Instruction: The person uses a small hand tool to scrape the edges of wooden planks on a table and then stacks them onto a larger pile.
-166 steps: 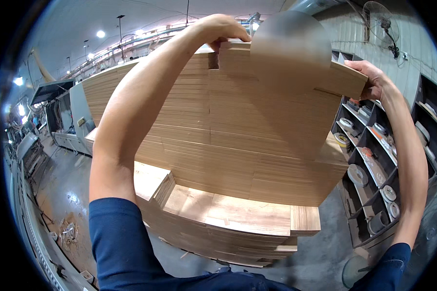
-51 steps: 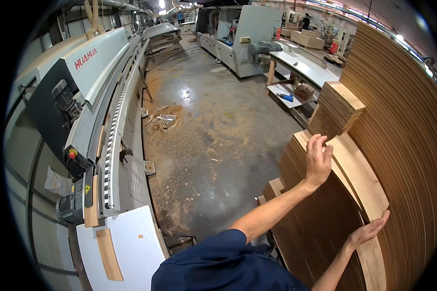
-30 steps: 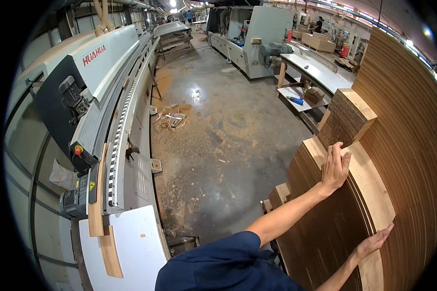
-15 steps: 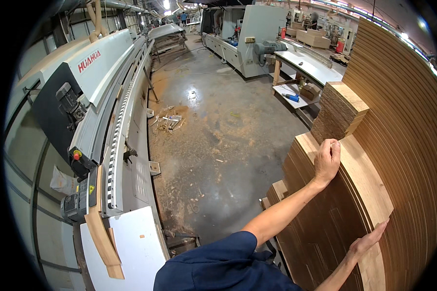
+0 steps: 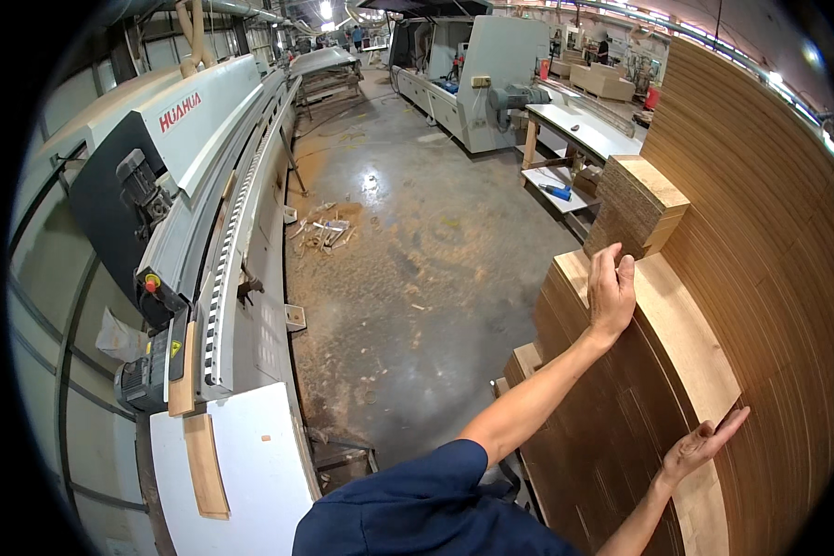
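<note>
A stack of wood-grain boards [image 5: 690, 334] stands at the right, its pale top board facing up. My left hand [image 5: 612, 295] is at the stack's near-left edge, fingers loosely apart and pointing up, just below a short stack of wood blocks [image 5: 638, 208]. Lower down, my right hand [image 5: 704, 447] lies along the top board with its fingers stretched out, the fingertips at the tall upright stack of brown panels [image 5: 769, 250]. Neither hand is closed around anything. Whether the left palm presses on the board edge is hard to tell.
On the left runs a long grey machine [image 5: 195, 120]; a wood strip [image 5: 184, 371] sticks out of its end. Another strip [image 5: 207, 468] rests on a white table [image 5: 259, 463]. Offcuts [image 5: 324, 227] litter the dusty floor. A white-topped bench [image 5: 584, 127] stands behind the stack.
My left hand has gone from closed fingers to loosely spread ones. My right hand's fingers have spread slightly. At the left, the lower strip now lies apart from the machine's end.
</note>
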`<action>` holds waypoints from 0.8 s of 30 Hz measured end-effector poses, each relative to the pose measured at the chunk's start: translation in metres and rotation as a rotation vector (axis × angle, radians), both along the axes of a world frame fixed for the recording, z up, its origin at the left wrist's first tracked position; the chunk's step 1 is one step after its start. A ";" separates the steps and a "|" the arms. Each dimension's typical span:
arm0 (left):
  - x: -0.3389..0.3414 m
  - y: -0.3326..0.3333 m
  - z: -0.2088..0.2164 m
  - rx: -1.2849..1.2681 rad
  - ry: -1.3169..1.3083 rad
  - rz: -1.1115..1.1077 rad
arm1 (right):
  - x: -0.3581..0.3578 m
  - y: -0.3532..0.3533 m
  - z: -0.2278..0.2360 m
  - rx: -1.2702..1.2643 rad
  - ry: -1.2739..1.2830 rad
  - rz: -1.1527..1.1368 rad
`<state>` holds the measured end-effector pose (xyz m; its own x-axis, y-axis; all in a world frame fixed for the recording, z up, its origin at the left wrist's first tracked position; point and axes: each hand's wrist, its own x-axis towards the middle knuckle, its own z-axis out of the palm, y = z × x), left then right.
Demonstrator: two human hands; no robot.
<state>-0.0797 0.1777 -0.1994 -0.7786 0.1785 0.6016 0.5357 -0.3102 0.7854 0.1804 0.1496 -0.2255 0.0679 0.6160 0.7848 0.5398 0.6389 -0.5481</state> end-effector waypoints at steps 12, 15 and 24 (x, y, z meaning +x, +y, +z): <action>0.028 -0.009 0.013 0.049 0.162 0.039 | 0.001 0.003 -0.001 0.009 0.090 0.242; 0.036 -0.003 0.016 0.028 0.292 0.119 | 0.000 0.006 -0.002 -0.035 0.050 0.248; 0.068 -0.018 0.020 0.024 0.463 0.090 | 0.059 -0.005 0.012 0.044 -0.131 0.235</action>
<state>-0.0122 0.1594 -0.1790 -0.4392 0.1043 0.8923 0.8534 -0.2618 0.4506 0.2392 0.1441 -0.2132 -0.1767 0.5680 0.8039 0.4383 0.7767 -0.4524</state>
